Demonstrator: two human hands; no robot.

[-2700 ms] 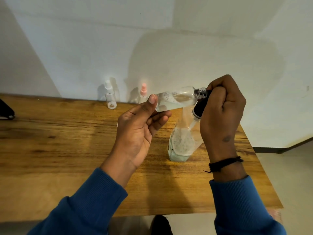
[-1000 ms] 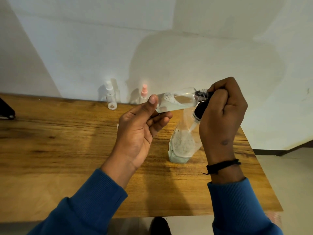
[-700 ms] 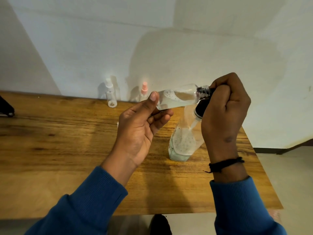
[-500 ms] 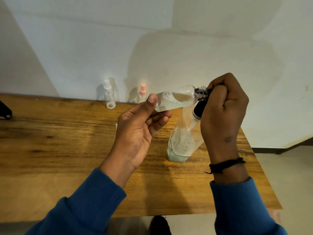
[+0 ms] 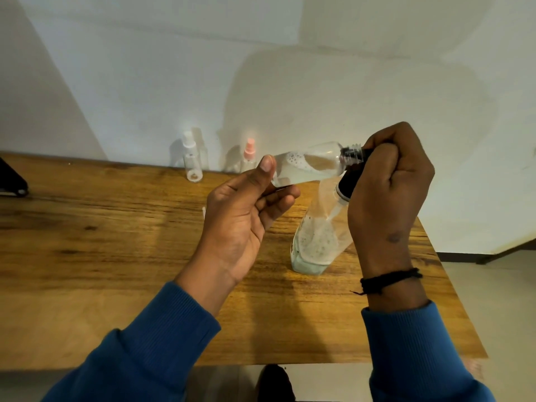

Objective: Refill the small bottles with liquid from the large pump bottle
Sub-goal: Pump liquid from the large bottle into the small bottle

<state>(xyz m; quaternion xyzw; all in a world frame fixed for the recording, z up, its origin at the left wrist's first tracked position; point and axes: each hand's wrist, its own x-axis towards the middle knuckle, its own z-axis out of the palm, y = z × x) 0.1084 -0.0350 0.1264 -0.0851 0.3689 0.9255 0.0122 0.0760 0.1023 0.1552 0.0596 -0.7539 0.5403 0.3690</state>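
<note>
Holding small bottle [image 5: 307, 166] nearly level at pump nozzle, likely so liquid enters neck | left hand [image 5: 246, 216] pinches its base | right hand [image 5: 388, 181] wraps pump head, tilting pump bottle [image 5: 316, 242] on table [image 5: 116, 242] | 2 small bottles [image 5: 193, 158] wait by wall.

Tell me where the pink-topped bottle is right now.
The pink-topped bottle stands at the table's far edge against the wall, right of the white-topped bottle and just behind the left hand's thumb.
</note>
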